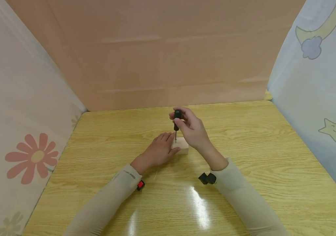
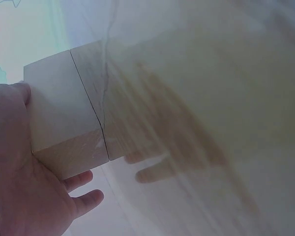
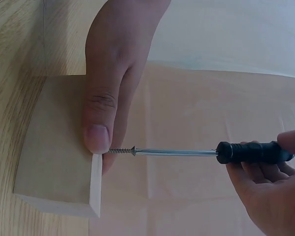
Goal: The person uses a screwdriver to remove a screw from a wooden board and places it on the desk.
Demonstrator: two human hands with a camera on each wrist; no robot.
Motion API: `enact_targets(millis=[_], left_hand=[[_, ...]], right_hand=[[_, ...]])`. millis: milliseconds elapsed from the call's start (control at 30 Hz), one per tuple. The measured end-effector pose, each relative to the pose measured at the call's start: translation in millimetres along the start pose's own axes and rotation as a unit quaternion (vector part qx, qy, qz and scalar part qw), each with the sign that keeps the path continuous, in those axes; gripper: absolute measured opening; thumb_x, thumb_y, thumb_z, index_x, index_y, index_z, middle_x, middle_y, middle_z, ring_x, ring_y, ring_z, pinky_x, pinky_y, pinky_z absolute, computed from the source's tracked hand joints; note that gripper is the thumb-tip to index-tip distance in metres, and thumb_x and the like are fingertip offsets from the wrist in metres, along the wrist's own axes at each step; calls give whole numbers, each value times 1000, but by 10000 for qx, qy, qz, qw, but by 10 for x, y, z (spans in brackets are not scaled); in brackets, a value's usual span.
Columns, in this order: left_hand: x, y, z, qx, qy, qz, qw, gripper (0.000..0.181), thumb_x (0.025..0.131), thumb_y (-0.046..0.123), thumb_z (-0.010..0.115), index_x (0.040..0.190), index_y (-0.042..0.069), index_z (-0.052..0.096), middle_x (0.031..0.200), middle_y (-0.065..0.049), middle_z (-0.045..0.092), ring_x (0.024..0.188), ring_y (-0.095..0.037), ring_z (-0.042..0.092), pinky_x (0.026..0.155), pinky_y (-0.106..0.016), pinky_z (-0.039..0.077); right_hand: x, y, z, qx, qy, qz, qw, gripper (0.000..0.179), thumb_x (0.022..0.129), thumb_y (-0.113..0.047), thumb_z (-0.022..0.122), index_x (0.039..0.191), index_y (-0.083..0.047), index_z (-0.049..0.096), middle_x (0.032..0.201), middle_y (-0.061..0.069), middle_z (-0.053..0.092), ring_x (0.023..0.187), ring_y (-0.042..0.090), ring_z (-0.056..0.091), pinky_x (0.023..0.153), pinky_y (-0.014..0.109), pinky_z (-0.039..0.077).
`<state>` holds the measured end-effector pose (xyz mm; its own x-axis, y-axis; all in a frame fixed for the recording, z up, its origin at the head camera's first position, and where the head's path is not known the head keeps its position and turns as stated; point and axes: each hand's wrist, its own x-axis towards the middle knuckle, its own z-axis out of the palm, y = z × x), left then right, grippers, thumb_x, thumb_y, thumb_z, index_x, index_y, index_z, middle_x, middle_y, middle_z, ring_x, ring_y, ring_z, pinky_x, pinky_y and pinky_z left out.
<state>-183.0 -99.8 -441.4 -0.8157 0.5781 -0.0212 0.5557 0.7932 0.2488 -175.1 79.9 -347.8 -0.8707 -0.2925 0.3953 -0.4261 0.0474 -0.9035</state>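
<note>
- The worktop, pale yellow wood, spreads wide to both sides of the wooden block. Its far edge is well past the block. Its near edge is cut off.
- A brown sheet hangs beyond the block, its top cut off.
- Well out to the block's left is a flower sheet. Well out to its right is a moon-and-star sheet. Both are cut off.
- Two pale sleeves come up on the near side of the block, cut off at the bottom.
- The right hand is up over the block, wrist bent in. Its thumb and fingers pinch the screwdriver. The right wrist view cuts part of this hand off.
- The left hand is low at the block's left side and grips it, thumb on the near side, fingers round the far side.
- The block sits on the worktop, partly hidden by the left hand.
- The screwdriver stands upright above the block, black handle up.
- The screw is between the screwdriver's tip and the block. The left thumb hides its point, so I cannot tell how deep it is.
</note>
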Motion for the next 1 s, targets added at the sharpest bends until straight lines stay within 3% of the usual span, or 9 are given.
enact_targets(millis=[200,367,600,1000], left_hand=[[-4,-4,0,-30,-38,27,10000,77,107,57,32,162,5,19,156,-14,38,148,-32,31,117,-53,33],[0,-8,7,99,83,107,9999,74,107,55,33,159,3,24,152,-15,41,146,-33,35,116,-52,35],[12,-4,5,62,10,-17,10000,76,107,56,32,161,4,21,155,-14,39,147,-31,33,116,-52,34],[9,-9,15,60,90,102,9999,75,107,55,34,160,4,22,152,-15,41,145,-32,36,115,-52,36]], right_hand=[[-7,18,20,-401,228,95,9989,34,99,-12,67,131,-3,58,118,15,68,111,23,67,94,31,55],[4,27,20,-841,331,-138,9958,30,97,-13,71,125,-3,68,114,11,70,106,21,69,91,32,57],[4,-6,-2,-659,-1,-268,9975,37,105,-10,56,141,-2,56,126,14,68,114,23,69,97,30,53],[-1,40,12,-714,120,-207,9972,30,100,-10,65,127,1,57,115,12,72,107,23,70,94,37,56]])
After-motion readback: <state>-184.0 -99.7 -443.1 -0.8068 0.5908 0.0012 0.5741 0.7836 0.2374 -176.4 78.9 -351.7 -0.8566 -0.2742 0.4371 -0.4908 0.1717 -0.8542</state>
